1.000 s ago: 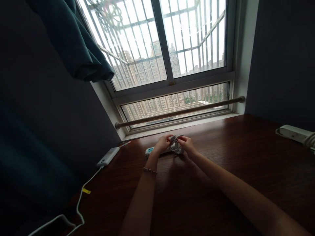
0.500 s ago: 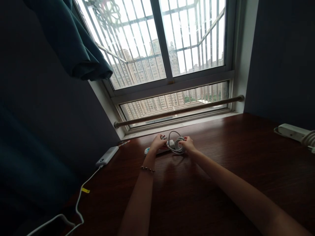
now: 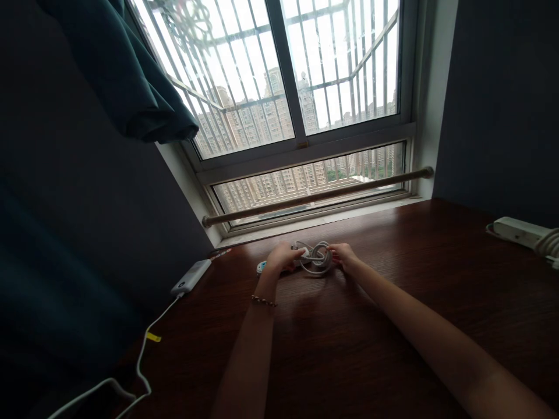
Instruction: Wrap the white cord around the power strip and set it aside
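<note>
A coiled grey-white power cord (image 3: 322, 263) lies on the brown wooden surface below the window. My left hand (image 3: 280, 256) is closed on part of this cord close to a white block-like piece (image 3: 305, 252), its thumb pointing right; what sits inside the palm is hidden. Under that hand, the end of a white power strip (image 3: 261, 267) with a blue patch sticks out to the left, while its middle is covered. On the other side, my right hand (image 3: 344, 256) pinches the right edge of the coil between thumb and fingertips.
A white box-shaped device (image 3: 191, 277) with a white cable (image 3: 142, 355) and yellow tag lies at left. At far right is another white power strip (image 3: 519, 231) with wound cord. A rail (image 3: 318, 196) crosses the window; a teal curtain (image 3: 144, 110) hangs at upper left.
The cord coil has shifted and lies flatter, its raised upper loop now lower. My right hand has moved slightly right; my left fingers have moved slightly right toward the coil.
</note>
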`<state>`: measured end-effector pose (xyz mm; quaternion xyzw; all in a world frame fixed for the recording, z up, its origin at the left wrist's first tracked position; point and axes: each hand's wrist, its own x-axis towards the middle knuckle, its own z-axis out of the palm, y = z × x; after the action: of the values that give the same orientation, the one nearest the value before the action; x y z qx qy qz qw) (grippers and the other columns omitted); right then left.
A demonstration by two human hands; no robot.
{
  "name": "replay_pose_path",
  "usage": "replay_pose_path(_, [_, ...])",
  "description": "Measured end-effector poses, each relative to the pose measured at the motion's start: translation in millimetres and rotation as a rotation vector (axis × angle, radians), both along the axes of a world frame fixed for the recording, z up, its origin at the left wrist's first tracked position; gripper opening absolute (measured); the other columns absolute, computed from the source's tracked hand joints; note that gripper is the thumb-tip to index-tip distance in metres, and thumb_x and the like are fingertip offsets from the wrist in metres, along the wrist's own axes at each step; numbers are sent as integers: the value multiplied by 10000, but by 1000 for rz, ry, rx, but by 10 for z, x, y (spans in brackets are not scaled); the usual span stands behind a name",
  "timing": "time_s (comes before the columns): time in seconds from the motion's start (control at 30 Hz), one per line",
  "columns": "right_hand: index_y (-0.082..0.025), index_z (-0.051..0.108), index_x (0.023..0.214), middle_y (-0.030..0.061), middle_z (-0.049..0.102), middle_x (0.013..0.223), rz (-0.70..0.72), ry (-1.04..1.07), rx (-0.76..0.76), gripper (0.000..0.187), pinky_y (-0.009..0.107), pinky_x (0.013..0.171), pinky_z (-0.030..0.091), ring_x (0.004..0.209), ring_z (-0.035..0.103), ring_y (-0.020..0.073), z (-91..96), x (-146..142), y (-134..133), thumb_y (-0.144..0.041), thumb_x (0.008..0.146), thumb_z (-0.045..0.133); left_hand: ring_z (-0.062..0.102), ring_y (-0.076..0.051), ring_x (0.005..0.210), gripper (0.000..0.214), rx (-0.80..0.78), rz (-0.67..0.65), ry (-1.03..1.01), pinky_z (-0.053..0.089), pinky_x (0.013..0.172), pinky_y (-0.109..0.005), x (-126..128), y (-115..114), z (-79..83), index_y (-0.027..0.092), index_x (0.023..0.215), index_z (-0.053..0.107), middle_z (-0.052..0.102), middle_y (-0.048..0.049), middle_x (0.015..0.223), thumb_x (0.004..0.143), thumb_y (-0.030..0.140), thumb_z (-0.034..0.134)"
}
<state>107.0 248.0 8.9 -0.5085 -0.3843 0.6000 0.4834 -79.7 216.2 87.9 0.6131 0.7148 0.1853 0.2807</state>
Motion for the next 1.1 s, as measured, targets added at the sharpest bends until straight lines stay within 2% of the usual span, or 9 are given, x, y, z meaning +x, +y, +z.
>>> replay_pose_path(0.17, [-93,532,983,36,589,854,57,154,19,183,247,619,507,710,586,100,74,-44,-42,-235,885,470,597,-241,627,387,94,65,104,442,647,-342,125,11,-64,150,548,522,483,-55,394,739,486,513])
replay_pose_path(0.3, [-85,538,973,40,606,872,113,194,83,132,259,662,519,753,603,109,84,-116,-89,-129,858,491,567,-183,526,384,-34,-78,-20,453,582,-327,263,-46,-157,135,672,562,533,-37,480,817,458,415])
replay_pose_path(0.4, [-82,549,951,41,615,873,141,157,158,124,269,685,520,767,608,112,73,-135,-94,-85,835,505,563,-174,500,241,-151,-198,-145,446,517,-290,323,-91,-200,148,787,586,569,-32,525,789,361,473])
replay_pose_path(0.53, [-86,551,961,47,612,919,161,17,281,146,290,723,512,819,604,123,25,-93,-8,-65,822,510,572,-147,552,176,-200,-288,-240,437,509,-234,283,-45,-247,136,808,600,604,-38,607,711,282,582])
replay_pose_path(0.7, [-87,597,829,17,615,812,235,-297,432,72,326,760,485,779,590,124,-96,29,153,-76,758,595,553,-134,534,202,-145,-269,-233,398,468,-213,198,104,-386,105,669,576,583,-33,570,637,279,673])
replay_pose_path(0.87, [-104,648,759,-2,622,697,321,-542,582,98,324,768,459,738,586,149,-183,128,176,-101,663,668,522,-99,497,262,-126,-253,-251,382,462,-206,224,163,-512,94,664,560,541,-1,527,700,339,648])
replay_pose_path(0.93, [-113,657,791,9,638,749,324,-593,627,154,299,750,460,742,589,152,-208,145,174,-107,639,677,507,-80,489,279,-116,-248,-272,382,461,-200,259,168,-542,97,720,566,545,9,561,756,372,596])
replay_pose_path(1.03, [-122,613,964,64,615,995,251,-645,654,311,284,738,469,796,586,139,-263,169,211,-129,659,670,439,-51,439,295,-81,-210,-280,353,433,-186,321,179,-588,99,727,552,509,32,555,814,380,528])
replay_pose_path(1.1, [-105,583,993,88,595,1026,208,-679,629,343,298,720,481,792,585,137,-312,197,258,-163,670,682,380,-40,407,317,-47,-175,-272,320,409,-180,357,190,-627,100,699,536,461,47,522,832,386,503])
